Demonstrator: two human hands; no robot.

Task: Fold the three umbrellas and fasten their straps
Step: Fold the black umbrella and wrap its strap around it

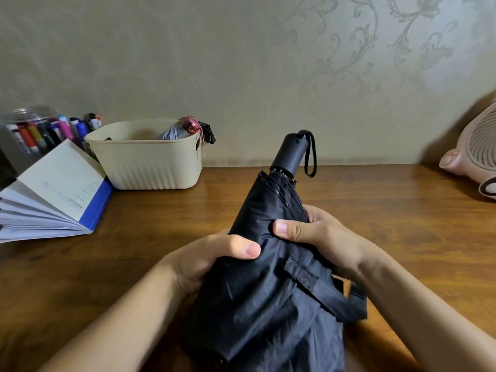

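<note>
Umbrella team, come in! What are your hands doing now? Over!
Left hand and right hand both gripping black umbrella, handle pointing away. Strap hanging loose, not fastened. Nothing in the way.

umbrella (268, 285): plain black canopy, no print
umbrella handle (290, 154): matte black, with a black wrist loop
closing strap (319, 288): black, same shade as the canopy
rib tips (279, 171): small pale metal beads
table (161, 224): warm brown wood with darker grain streaks
wall (241, 63): pale olive-beige, with a faint floral scroll pattern on the right
basket (150, 159): cream, vertical ribbing on the lower half
book (53, 189): white pages, bright blue cover
markers (53, 130): mixed red, pink, blue, yellow and black
fan (475, 151): dusty pink
</note>
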